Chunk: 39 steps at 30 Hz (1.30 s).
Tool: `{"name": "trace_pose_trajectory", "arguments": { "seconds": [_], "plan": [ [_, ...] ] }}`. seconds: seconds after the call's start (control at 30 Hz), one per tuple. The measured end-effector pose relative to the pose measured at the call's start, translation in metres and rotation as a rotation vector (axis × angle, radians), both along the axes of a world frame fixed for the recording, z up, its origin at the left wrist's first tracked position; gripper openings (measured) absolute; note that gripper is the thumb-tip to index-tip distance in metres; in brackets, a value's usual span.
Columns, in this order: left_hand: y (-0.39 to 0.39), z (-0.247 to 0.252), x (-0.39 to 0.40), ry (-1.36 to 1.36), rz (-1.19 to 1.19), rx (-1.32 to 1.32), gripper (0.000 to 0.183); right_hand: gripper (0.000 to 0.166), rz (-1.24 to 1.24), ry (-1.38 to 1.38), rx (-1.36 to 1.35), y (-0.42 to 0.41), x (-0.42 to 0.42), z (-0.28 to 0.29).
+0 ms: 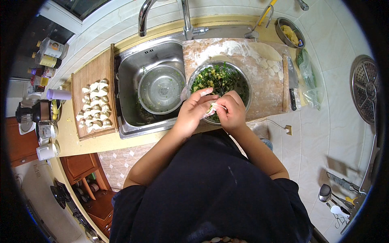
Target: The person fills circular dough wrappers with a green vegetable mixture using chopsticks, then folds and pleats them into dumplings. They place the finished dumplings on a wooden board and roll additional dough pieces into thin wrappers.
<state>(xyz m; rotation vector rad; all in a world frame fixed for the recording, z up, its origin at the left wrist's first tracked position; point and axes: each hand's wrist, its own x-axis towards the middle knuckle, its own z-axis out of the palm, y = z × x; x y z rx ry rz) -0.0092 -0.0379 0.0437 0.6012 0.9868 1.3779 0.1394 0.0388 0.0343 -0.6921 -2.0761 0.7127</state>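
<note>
Between my two hands is a dumpling (pixel 211 108), its pale wrapper folded around a bit of green filling. My left hand (pixel 194 111) cradles it from the left, while the fingertips of my right hand (pixel 231 111) pinch the wrapper's edge. Just under and beyond them stands a metal bowl (pixel 249 91) of chopped green and yellow filling (pixel 209 77), with a dark utensil in it. The bowl sits on a floured wooden board (pixel 264 98). Several small dough rounds (pixel 271 72) lie there beside a larger flat piece of dough (pixel 264 51).
A rolling pin (pixel 285 85) and a knife (pixel 292 82) lie at the board's right side. Left of the board, a steel sink (pixel 127 85) holds a metal basin (pixel 162 89). Several shaped dumplings (pixel 95 106) rest in rows on a slatted wooden tray (pixel 91 73). A faucet (pixel 187 21) rises behind the sink.
</note>
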Motion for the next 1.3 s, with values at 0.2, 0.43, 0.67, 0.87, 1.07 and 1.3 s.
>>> {"name": "trace_pose_trajectory", "arguments": {
  "seconds": [0.2,0.43,0.67,0.87,1.07,1.3],
  "plan": [
    [0.002,0.009,-0.010,-0.048,-0.033,-0.163,0.045,0.016,0.072,0.033,0.053,0.005,-0.003,0.011],
    [0.007,-0.004,0.005,-0.596,-0.005,-0.100,0.054,0.011,-0.042,0.190,-0.313,-0.010,-0.009,0.005],
    [0.007,-0.009,0.014,-0.704,0.045,-0.106,0.043,0.017,0.051,0.093,-0.027,-0.004,-0.011,0.003],
    [0.005,-0.008,0.011,-0.600,0.024,-0.115,0.042,0.015,-0.024,-0.024,0.009,-0.006,-0.011,0.011],
    [0.008,-0.004,0.012,-0.512,0.009,-0.064,0.044,0.013,-0.026,0.025,0.109,-0.003,-0.016,0.016],
    [0.009,-0.004,0.006,-0.583,-0.017,-0.118,0.053,0.012,-0.030,-0.003,0.173,0.001,-0.013,0.019]
  ]
}}
